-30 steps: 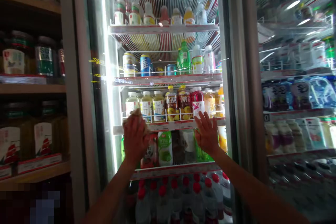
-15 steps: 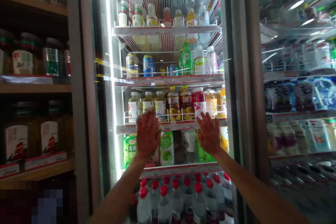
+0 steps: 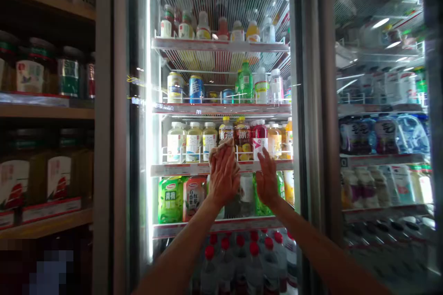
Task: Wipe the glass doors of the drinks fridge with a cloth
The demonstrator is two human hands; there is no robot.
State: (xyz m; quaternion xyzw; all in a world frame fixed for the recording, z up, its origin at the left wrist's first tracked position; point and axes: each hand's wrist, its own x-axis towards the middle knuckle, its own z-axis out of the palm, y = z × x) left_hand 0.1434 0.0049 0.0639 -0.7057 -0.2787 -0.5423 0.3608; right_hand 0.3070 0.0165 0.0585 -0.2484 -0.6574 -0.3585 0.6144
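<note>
My left hand (image 3: 222, 179) lies flat over a pale cloth (image 3: 226, 143), pressing it to the glass door of a lit drinks fridge. The cloth's edge shows above and beside the fingertips. To its right, my right hand (image 3: 268, 182) rests with fingers apart against the same glass and holds nothing. Behind the glass, near the hands, stand iced tea bottles (image 3: 243, 136), a red drink bottle (image 3: 259, 133) and a green drink carton (image 3: 170, 199).
Wooden shelves (image 3: 44, 113) with large jars stand at the left. A metal door frame (image 3: 313, 124) runs along the right, beside another glass-fronted fridge (image 3: 384, 161). Red-capped bottles (image 3: 254, 250) fill the lowest visible shelf.
My left hand and the cloth have moved right across the glass, closer to my right hand. The right hand stays at nearly the same place, and the view has shifted slightly.
</note>
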